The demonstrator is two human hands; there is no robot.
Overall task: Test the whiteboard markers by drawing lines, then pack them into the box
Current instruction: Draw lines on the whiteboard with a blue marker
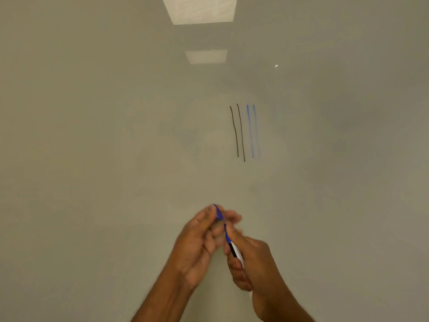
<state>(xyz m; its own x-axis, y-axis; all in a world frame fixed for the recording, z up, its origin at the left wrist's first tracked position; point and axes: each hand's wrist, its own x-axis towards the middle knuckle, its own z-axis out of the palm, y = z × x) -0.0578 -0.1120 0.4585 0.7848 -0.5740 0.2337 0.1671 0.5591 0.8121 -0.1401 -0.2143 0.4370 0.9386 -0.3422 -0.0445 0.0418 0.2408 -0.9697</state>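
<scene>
The white-barrelled whiteboard marker with a blue nib section (pixel 232 247) lies in the right hand (pixel 254 263), fingers (pixel 239 237) curled round its barrel. Its long axis runs from lower right to upper left, nib pointing at the small blue plastic cap (pixel 218 212). The left hand (pixel 197 240) pinches the cap just beyond the nib, apart from it. Recapping would need the two brought into line. Behind is a glossy pale whiteboard (pixel 104 135) bearing two black lines (pixel 237 133) and two blue lines (pixel 250 131), the rightmost faint, with ceiling lights (pixel 199 10) reflected above. No box is visible.
</scene>
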